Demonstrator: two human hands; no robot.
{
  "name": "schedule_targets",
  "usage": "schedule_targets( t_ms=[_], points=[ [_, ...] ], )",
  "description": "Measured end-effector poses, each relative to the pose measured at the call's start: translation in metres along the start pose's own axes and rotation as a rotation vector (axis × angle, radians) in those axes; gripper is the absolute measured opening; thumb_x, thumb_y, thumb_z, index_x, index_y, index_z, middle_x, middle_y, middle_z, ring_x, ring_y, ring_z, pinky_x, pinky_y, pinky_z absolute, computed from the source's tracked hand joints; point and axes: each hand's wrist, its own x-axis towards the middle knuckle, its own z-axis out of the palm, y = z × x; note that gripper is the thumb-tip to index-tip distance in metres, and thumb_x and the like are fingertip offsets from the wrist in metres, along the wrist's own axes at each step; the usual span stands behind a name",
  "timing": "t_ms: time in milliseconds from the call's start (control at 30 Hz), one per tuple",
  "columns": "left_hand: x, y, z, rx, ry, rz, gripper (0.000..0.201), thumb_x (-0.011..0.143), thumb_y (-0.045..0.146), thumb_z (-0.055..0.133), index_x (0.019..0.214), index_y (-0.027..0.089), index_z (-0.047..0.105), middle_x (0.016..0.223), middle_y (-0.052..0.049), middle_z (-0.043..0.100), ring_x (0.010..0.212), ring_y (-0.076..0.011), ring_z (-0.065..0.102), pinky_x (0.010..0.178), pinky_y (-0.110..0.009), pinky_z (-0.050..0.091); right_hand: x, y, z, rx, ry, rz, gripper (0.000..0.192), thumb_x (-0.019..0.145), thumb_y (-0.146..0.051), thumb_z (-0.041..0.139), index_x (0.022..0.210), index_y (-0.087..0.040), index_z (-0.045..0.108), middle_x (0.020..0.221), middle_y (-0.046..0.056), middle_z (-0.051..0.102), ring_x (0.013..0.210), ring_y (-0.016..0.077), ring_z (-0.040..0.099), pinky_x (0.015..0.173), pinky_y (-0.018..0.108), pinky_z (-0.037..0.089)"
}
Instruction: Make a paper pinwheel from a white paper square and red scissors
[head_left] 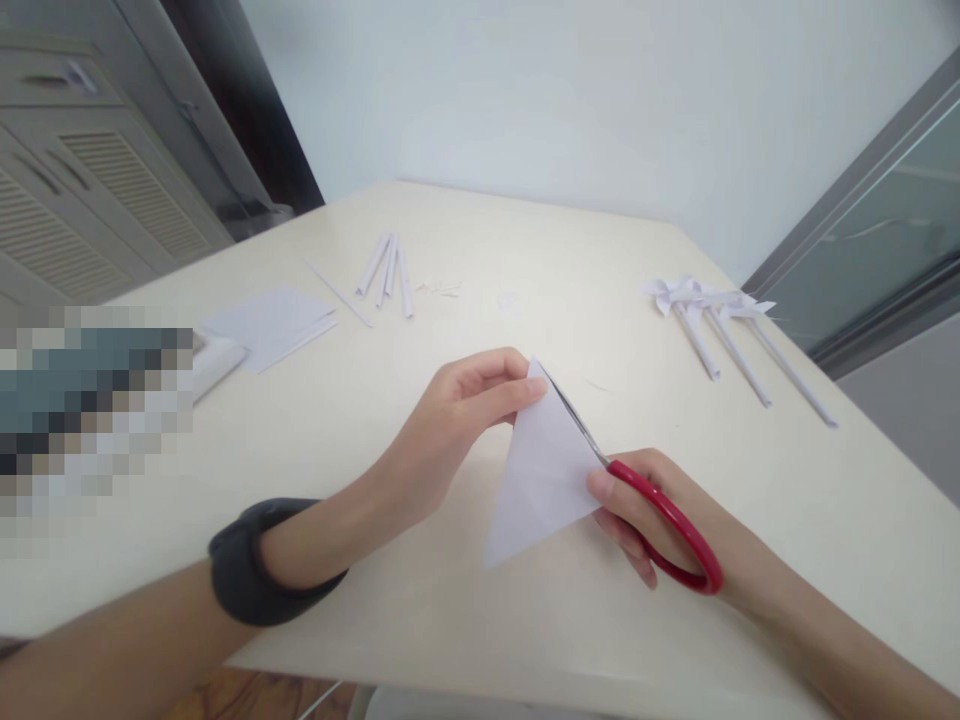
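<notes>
A white sheet of paper folded into a triangle (544,475) is held up over the table in front of me. My left hand (480,395) pinches its upper corner between thumb and fingers. In my right hand (637,500) are red-handled scissors (679,520), gripped by the handle. Their metal blades run along the triangle's right edge, up toward the pinched corner. The right thumb also lies against the lower right corner of the paper. Whether the blades are parted cannot be made out.
On the cream table (420,620), several paper tubes (386,275) lie at the back, with small paper scraps (442,289) beside them. Stacked paper sheets (274,325) lie left. Three paper pinwheels (720,305) on rolled sticks rest at right. A pixelated object (82,400) stands at far left.
</notes>
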Motion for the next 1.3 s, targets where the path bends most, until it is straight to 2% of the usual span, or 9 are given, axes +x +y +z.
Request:
schedule_targets(
  t_ms=[167,300,433,533,667,800,1000,1133,1300],
  points=[
    [-0.002,0.004,0.003,-0.005,0.000,0.044,0.027,0.088,0.023,0.048,0.061,0.016,0.049,0.062,0.003,0.045,0.060,-0.0082,0.042,0.056,-0.019,0.037,0.001,0.003,0.001,0.022,-0.001,-0.045,0.052,0.088,-0.050,0.042,0.045,-0.019,0.039,0.036,-0.004,0.042,0.035,0.0076,0.040,0.042,0.022,0.029],
    [-0.004,0.007,0.003,-0.009,0.018,0.078,0.028,0.088,0.022,0.048,0.061,0.017,0.047,0.062,0.003,0.044,0.060,-0.0084,0.042,0.055,-0.019,0.036,-0.001,0.006,0.002,0.132,-0.070,-0.144,0.055,0.087,-0.056,0.038,0.046,-0.019,0.036,0.037,-0.004,0.038,0.037,0.0079,0.036,0.042,0.023,0.025],
    [-0.008,0.006,-0.001,-0.005,0.026,0.033,0.029,0.087,0.028,0.051,0.061,0.017,0.044,0.061,0.004,0.041,0.059,-0.0089,0.039,0.055,-0.020,0.035,-0.006,0.008,0.005,0.198,-0.103,-0.214,0.059,0.084,-0.065,0.031,0.047,-0.020,0.035,0.038,-0.003,0.038,0.039,0.0091,0.037,0.046,0.025,0.027],
    [-0.009,0.006,-0.004,-0.005,0.016,-0.018,0.031,0.087,0.034,0.051,0.062,0.017,0.044,0.062,0.003,0.041,0.061,-0.0097,0.039,0.058,-0.022,0.036,-0.007,0.012,0.008,0.225,-0.092,-0.213,0.056,0.086,-0.063,0.030,0.052,-0.020,0.036,0.042,-0.003,0.039,0.041,0.0083,0.034,0.045,0.024,0.025],
    [-0.010,0.008,-0.004,-0.020,-0.009,0.022,0.031,0.087,0.032,0.051,0.061,0.017,0.046,0.061,0.003,0.043,0.060,-0.0094,0.039,0.057,-0.021,0.037,-0.005,0.019,0.012,0.267,-0.116,-0.277,0.058,0.086,-0.064,0.029,0.050,-0.019,0.036,0.041,-0.004,0.036,0.039,0.0082,0.033,0.044,0.024,0.024],
    [-0.011,0.008,-0.002,-0.051,-0.026,0.024,0.030,0.088,0.030,0.050,0.061,0.017,0.048,0.061,0.003,0.044,0.059,-0.0090,0.040,0.056,-0.020,0.036,-0.007,0.019,0.016,0.294,-0.105,-0.257,0.054,0.088,-0.062,0.026,0.056,-0.020,0.037,0.045,-0.004,0.037,0.041,0.0083,0.034,0.046,0.024,0.027],
    [-0.009,0.007,-0.004,-0.008,0.027,0.033,0.029,0.088,0.030,0.050,0.061,0.017,0.051,0.063,0.001,0.046,0.060,-0.0109,0.042,0.054,-0.022,0.036,-0.017,0.011,0.012,0.151,-0.029,-0.246,0.051,0.087,-0.063,0.027,0.068,-0.019,0.044,0.070,0.002,0.049,0.065,0.0149,0.047,0.065,0.027,0.039],
    [-0.008,0.005,-0.005,0.006,0.008,-0.020,0.031,0.088,0.033,0.048,0.061,0.018,0.050,0.061,0.001,0.046,0.056,-0.0113,0.041,0.049,-0.023,0.032,-0.016,0.011,0.012,0.134,-0.030,-0.215,0.052,0.083,-0.068,0.030,0.070,-0.020,0.045,0.067,0.001,0.048,0.062,0.0148,0.045,0.063,0.028,0.041],
    [-0.011,0.000,-0.002,0.068,-0.053,-0.039,0.030,0.089,0.032,0.049,0.063,0.017,0.052,0.063,0.001,0.047,0.061,-0.0111,0.043,0.058,-0.024,0.036,-0.011,0.005,0.016,0.197,-0.065,-0.268,0.055,0.081,-0.071,0.027,0.063,-0.020,0.036,0.062,0.000,0.043,0.060,0.0128,0.043,0.060,0.025,0.039]
  ],
)
